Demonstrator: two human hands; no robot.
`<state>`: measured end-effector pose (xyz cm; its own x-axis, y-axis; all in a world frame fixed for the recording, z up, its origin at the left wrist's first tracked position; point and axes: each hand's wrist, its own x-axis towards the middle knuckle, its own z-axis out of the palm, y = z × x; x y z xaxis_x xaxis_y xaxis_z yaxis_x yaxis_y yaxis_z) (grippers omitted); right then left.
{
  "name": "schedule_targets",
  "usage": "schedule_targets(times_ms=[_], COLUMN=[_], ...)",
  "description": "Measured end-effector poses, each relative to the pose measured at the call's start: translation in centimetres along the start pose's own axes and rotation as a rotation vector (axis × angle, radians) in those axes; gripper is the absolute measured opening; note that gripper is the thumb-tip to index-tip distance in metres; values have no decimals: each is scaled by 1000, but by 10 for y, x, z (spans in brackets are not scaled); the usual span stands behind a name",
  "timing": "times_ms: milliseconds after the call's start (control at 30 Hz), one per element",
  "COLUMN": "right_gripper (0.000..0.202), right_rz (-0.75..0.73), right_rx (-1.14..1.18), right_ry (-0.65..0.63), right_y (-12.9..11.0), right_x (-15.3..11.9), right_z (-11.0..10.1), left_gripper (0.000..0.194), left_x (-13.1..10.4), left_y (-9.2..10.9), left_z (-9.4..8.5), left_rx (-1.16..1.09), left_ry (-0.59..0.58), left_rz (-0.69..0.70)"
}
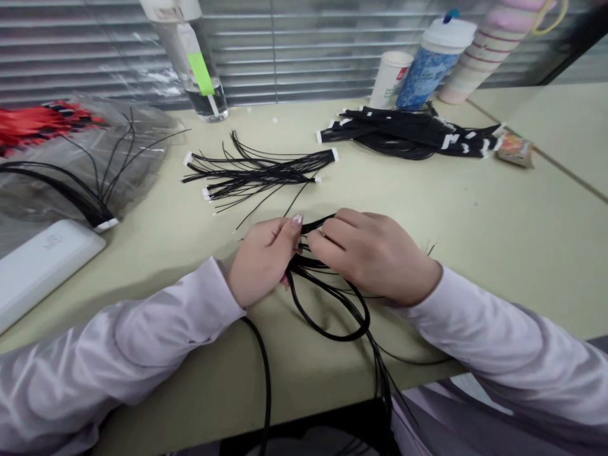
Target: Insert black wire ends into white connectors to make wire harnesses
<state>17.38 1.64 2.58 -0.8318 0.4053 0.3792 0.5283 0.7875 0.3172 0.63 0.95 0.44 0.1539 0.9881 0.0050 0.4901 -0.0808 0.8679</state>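
Note:
My left hand (266, 256) is closed around a bundle of black wires (332, 294), its thumb pressed on top. Beside it my right hand (375, 253) has its fingers curled on the same bundle, close to the left thumb. One loop of the wires hangs below both hands, and long strands run down over the table's front edge. What lies between the fingertips is hidden. Just beyond the hands lie several black wire harnesses (266, 170) with white connectors and loose ends.
A larger pile of black harnesses (399, 133) lies at the back right near a small packet (515, 151). Behind stand a clear bottle (192, 69), a white cup (389, 79), a blue cup (430, 69) and a pink bottle (489, 50). At left are a plastic bag (142, 145) and a white power bank (47, 266).

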Motion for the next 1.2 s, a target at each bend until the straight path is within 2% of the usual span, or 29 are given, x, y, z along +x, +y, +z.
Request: schedule_targets(times_ms=[133, 267, 433, 633, 767, 1200], right_gripper=[21, 20, 23, 24, 23, 21], right_rz=[44, 71, 60, 112, 105, 105], right_rx=[81, 146, 179, 230, 237, 200], right_ry=[-69, -55, -82, -69, -99, -62], right_y=[-1, 0, 2, 6, 6, 4], right_x=[0, 0, -1, -4, -4, -3], right_z=[2, 4, 1, 2, 3, 3], left_gripper=[41, 39, 39, 40, 39, 40], left_x=[-1, -3, -3, -1, -1, -2], left_y=[-2, -2, -3, -5, -4, -1], left_z=[1, 1, 0, 0, 1, -1], left_rx=[10, 30, 30, 9, 17, 51], left_ry=[44, 71, 37, 65, 54, 30], left_rz=[76, 130, 110, 40, 65, 68])
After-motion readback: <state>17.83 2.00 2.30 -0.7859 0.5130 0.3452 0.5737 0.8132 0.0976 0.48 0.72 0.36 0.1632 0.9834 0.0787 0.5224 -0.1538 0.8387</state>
